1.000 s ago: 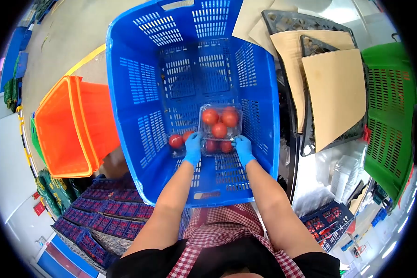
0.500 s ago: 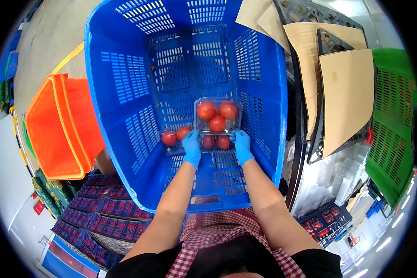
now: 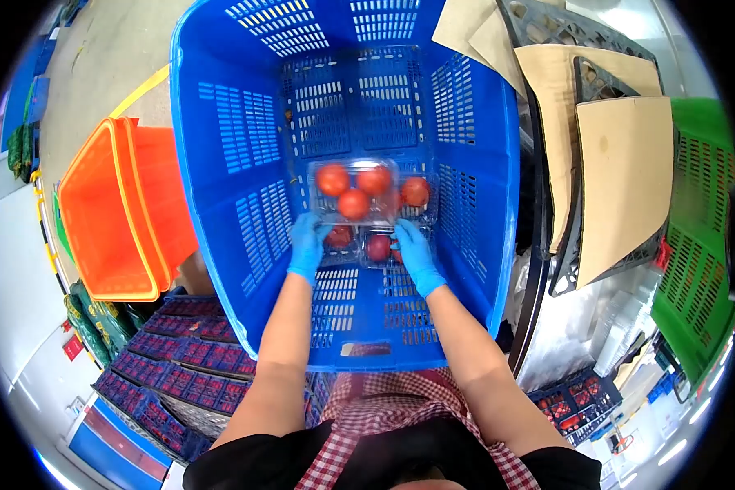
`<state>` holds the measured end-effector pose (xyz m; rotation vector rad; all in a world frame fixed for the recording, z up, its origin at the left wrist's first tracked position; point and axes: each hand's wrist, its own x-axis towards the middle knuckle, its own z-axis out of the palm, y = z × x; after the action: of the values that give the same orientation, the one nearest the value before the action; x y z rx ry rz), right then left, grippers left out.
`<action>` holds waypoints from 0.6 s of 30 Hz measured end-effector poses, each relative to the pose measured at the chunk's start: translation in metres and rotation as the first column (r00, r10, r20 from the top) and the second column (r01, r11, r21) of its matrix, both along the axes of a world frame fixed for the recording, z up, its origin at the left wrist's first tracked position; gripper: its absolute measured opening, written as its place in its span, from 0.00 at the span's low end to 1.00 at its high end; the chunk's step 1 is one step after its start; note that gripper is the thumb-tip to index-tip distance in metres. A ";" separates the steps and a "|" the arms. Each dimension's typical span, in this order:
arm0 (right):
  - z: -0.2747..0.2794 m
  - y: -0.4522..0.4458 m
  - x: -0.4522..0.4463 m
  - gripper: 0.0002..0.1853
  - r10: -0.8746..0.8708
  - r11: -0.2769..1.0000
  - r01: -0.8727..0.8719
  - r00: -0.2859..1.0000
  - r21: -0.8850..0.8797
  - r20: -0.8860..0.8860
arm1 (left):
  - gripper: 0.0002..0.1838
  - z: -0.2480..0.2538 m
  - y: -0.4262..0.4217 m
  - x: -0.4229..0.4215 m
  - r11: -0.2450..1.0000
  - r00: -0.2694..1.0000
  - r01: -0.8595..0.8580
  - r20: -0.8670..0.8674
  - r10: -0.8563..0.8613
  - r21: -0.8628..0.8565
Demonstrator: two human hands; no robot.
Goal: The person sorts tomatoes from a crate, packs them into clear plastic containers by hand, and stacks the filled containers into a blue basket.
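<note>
Inside a deep blue plastic basket [image 3: 347, 347], a clear plastic box of tomatoes [image 3: 354, 204] is held between my two blue-gloved hands. My left hand [image 3: 306, 247] grips its near left corner, with the fingers partly hidden. At the near right corner, my right hand [image 3: 415, 255] has its fingers curled on the edge. The held box shows three red tomatoes and overlaps other tomato boxes beneath it. One such box [image 3: 416, 193] shows at the right; two more lie nearer me, a left one [image 3: 339, 238] and a right one [image 3: 378, 247].
Orange nested bins [image 3: 110, 212] stand left of the basket. Stacked dark crates of red produce [image 3: 180, 359] are at the lower left. Cardboard sheets [image 3: 621, 188] lie over black crates on the right, beside a green crate [image 3: 694, 237]. Clear empty boxes [image 3: 625, 327] sit at the lower right.
The held tomato box has moved left with both hands, uncovering a box on its right. The basket and surroundings sit slightly further right in view.
</note>
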<state>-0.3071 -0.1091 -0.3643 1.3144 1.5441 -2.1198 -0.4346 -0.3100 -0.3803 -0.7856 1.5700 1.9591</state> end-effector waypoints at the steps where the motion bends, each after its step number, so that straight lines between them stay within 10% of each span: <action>1: 0.005 -0.004 -0.002 0.19 0.011 1.000 -0.012 1.000 -0.016 -0.004 | 0.03 -0.015 -0.018 -0.005 1.000 0.999 0.026 -0.043 -0.027 -0.015; 10: 0.065 0.004 0.019 0.17 0.121 0.992 -0.118 0.989 -0.044 0.085 | 0.07 -0.044 -0.061 -0.045 0.963 0.990 0.136 0.057 -0.126 -0.231; 12: 0.077 0.002 0.030 0.16 0.063 0.990 -0.052 0.995 -0.129 0.076 | 0.10 -0.050 -0.072 -0.047 0.784 0.897 0.399 0.025 -0.441 -0.476; 14: 0.112 0.014 0.034 0.16 0.025 0.970 -0.007 0.997 -0.245 0.069 | 0.09 -0.082 -0.075 -0.048 0.903 0.966 0.253 0.039 -0.256 -0.348; 17: 0.147 0.023 0.057 0.15 0.193 0.980 -0.194 0.981 -0.038 -0.038 | 0.10 -0.032 -0.041 -0.049 0.434 0.627 0.674 0.153 -0.764 -0.598; 18: 0.165 0.027 0.075 0.15 0.191 0.978 -0.176 0.973 0.116 -0.134 | 0.11 -0.014 -0.023 -0.040 0.930 0.931 0.272 0.311 -0.190 -0.246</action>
<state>-0.2324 -0.0821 -0.1989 1.0210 1.7798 -2.0834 -0.4748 -0.3329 -0.3945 -0.8998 1.7008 1.4000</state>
